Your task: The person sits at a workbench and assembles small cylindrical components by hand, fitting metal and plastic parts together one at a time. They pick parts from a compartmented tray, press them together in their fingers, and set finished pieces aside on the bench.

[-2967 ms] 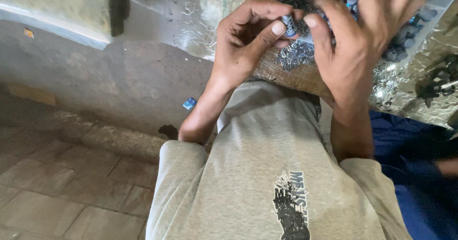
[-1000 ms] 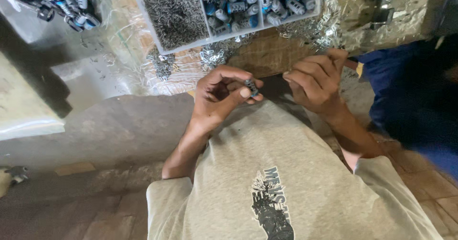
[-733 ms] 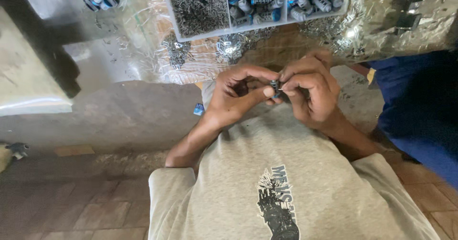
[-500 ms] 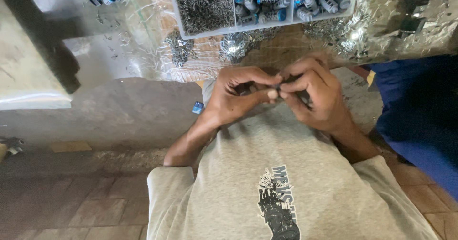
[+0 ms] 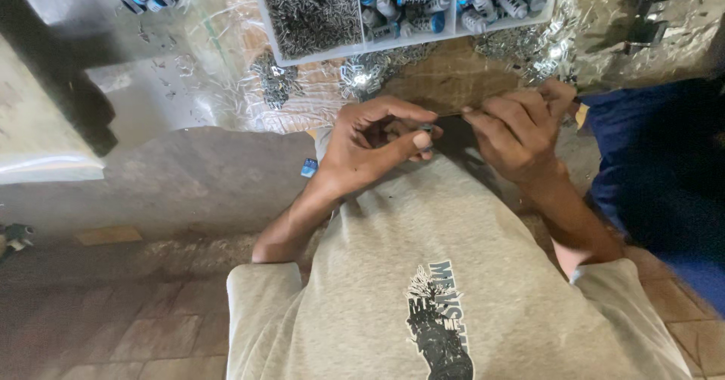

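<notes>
Your hands are parting: the left hand is pinching a small blue part. Your right hand is drawing away, fingers curled, seemingly holding nothing, below the tray.

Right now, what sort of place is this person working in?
Probably a small assembly workshop: a divided tray holds tiny metal bits and blue-and-silver parts, and the left hand pinches one small part over a plastic-covered bench.

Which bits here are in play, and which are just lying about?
In play:
left hand pinching a small part
right hand beside it
divided tray of parts

Lying about:
blue piece on the ledge
dark blue cloth
</notes>
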